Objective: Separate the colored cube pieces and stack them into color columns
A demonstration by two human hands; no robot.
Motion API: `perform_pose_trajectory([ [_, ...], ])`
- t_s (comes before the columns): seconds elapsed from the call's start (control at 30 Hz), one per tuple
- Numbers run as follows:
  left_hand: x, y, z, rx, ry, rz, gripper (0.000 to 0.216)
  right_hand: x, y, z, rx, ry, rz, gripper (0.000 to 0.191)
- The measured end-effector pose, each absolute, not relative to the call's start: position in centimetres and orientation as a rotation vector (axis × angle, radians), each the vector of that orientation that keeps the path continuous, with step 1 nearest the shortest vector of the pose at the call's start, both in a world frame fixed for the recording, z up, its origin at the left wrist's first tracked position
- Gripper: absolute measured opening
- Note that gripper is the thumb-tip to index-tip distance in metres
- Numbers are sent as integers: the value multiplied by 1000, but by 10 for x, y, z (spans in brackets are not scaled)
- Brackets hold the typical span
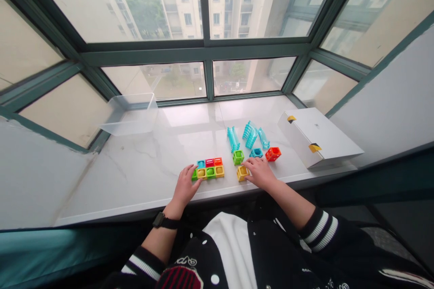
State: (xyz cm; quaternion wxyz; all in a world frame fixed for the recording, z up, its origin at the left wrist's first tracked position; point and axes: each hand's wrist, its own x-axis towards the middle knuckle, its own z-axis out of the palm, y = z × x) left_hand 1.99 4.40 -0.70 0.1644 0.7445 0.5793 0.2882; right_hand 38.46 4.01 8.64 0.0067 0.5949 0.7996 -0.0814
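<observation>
White marbled windowsill (145,167): work surface. Left hand (185,186) and right hand (261,173): fingers closed, gripping respectively the two-row multicoloured plastic block assembly (210,172) at its left end and, right of it, the yellow plastic cube (241,174).

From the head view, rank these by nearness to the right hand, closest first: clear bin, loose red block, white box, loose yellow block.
Starting at the right hand:
1. Loose yellow block: at its fingertips.
2. Loose red block: just beyond the hand.
3. White box: farther right.
4. Clear bin: far left, by the window.
</observation>
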Motion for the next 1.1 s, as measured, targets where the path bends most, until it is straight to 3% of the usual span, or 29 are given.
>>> perform_pose_trajectory([
  [0.2,33,56,-10,2260,1621,707,65,373,36,98,1860,2759,-293,37],
  [0.47,73,56,-12,2371,1543,605,57,305,42,85,1607,2759,-228,23],
  [0.67,74,51,-23,2379,1567,564,53,269,54,69,1566,2570,-176,28],
  [0.9,64,36,-24,2358,1571,566,53,267,57,65,1506,2605,-184,28],
  [1.1,63,36,-24,2331,1605,568,52,306,52,99,1601,2819,-347,18],
])
